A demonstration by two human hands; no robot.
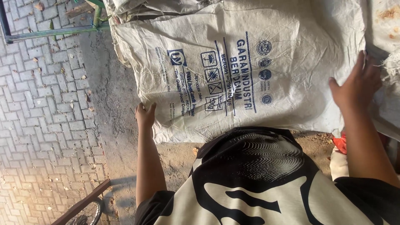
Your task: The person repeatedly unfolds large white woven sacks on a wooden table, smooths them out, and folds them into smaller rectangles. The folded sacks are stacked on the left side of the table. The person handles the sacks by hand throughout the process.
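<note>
- I am bent over a big white woven sack (pixel 250 71) with blue printing, spread flat on bare packed dirt. Everything else I place against this sack.
- My left hand (pixel 145 114) rests on the sack's near edge at its left end, fingers curled narrow over the hem. I cannot tell whether the fabric is truly pinched or only pressed.
- My right hand (pixel 359 85) lies at the sack's right end, fingers spread wide and flat on the cloth, palm down, gripping nothing.
- The sack shows creases across its middle and a rumpled far-left corner. To smooth it well, I judge both hands should draw outward evenly, keeping the near edge straight.
- I would keep the right palm low and sliding, not lifting, so the weave does not bunch beneath it.
- More pale sacking (pixel 385 25), stained brown, overlaps the sack's right end; I judge that overlap could snag my right fingers.
- Left of the sack runs grey brick paving (pixel 41 104) strewn with dry leaves, and a green metal bar (pixel 54 32) lies by the sack's far-left corner.
- Something red (pixel 341 143) sits just off the sack's near-right corner, beside my forearm.
- A bicycle wheel (pixel 89 212) shows well apart from the sack, near my left elbow.
- My black-and-cream shirt (pixel 258 179) hangs over the sack's near edge.
</note>
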